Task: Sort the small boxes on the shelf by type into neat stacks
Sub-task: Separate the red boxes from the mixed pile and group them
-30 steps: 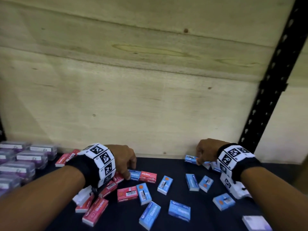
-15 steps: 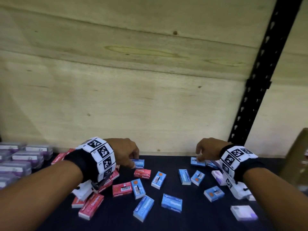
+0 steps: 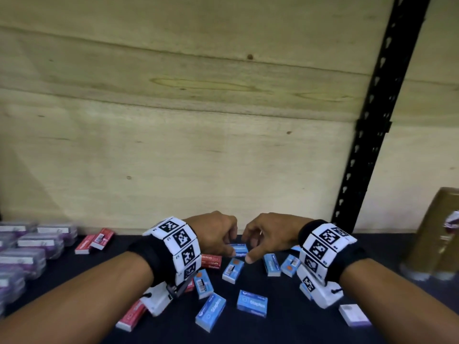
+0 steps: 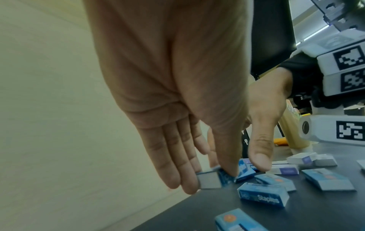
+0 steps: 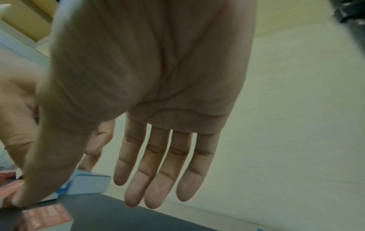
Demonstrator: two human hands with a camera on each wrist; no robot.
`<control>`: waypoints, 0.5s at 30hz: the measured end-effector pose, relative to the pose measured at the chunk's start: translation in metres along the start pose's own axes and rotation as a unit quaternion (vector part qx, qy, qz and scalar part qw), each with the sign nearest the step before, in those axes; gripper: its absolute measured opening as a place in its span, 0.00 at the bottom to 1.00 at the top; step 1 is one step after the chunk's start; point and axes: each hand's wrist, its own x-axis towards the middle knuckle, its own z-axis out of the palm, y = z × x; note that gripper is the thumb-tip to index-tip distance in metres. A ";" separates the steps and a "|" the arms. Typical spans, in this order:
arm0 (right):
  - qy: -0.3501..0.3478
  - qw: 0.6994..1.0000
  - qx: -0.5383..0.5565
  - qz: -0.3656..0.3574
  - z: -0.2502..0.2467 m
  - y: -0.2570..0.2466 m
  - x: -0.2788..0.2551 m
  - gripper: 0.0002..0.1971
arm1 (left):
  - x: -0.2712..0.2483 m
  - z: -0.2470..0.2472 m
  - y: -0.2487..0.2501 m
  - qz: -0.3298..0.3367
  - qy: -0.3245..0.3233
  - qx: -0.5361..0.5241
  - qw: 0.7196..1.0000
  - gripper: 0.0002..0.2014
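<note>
Left fingers: the left hand (image 3: 215,232) pinches a small blue box (image 4: 212,179) between thumb and fingertips; in the left wrist view the fingers (image 4: 173,162) run nearly straight down to the box's grey end face, the thumb on its blue side.
Right fingers: the right hand (image 3: 267,234) has its four fingers (image 5: 158,168) straight and close together, holding nothing; only the thumb tip presses down beside a second blue box (image 5: 87,182). Whether it touches that box I cannot tell.
Hand pose: both hands meet at the middle of the shelf (image 3: 293,326), knuckles up, forearms coming in from either side, each wrist wearing a band of black-and-white markers.
Boxes at the fingers: in the head view one blue box (image 3: 239,250) shows between the two thumbs, near the wooden back panel (image 3: 198,145).
Other boxes: loose blue boxes (image 3: 252,302) lie scattered on the dark shelf in front of the hands; red boxes (image 3: 95,240) lie to the left; purple-and-clear boxes (image 3: 32,244) sit in rows at the far left.
Right edge: a black perforated upright (image 3: 367,135) and a blurred brown package (image 3: 437,234).
</note>
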 end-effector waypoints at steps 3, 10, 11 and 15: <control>0.009 1.000 0.007 -0.006 0.001 -0.004 0.001 0.20 | 0.002 0.001 0.003 0.001 0.015 -0.011 1.000 0.16; 0.027 0.995 -0.044 0.088 0.000 0.019 0.006 0.20 | -0.012 0.000 -0.004 -0.050 -0.060 0.038 0.996 0.17; 0.033 0.992 -0.057 0.112 0.001 0.025 0.006 0.21 | -0.015 0.001 -0.007 -0.062 -0.080 0.041 0.994 0.18; 0.039 0.978 -0.089 0.182 0.004 0.043 0.005 0.25 | -0.023 0.006 -0.020 -0.090 -0.140 0.059 0.984 0.22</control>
